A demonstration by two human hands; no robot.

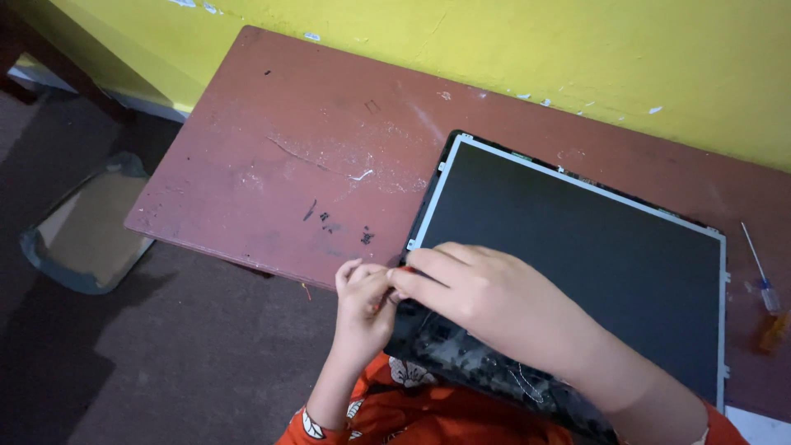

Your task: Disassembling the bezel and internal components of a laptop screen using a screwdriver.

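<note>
Both hands (412,288) pinch the screen panel's (577,247) corner.

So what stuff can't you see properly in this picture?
Head view only:
- Near-left corner of the screen panel: covered by the right hand and left hand.
- Small reddish thing between the fingers: too hidden to name.
- Screwdriver: thin and blurry; the orange thing below it is unclear.
- Panel's near edge: cut off by the picture's bottom and the arm.
</note>
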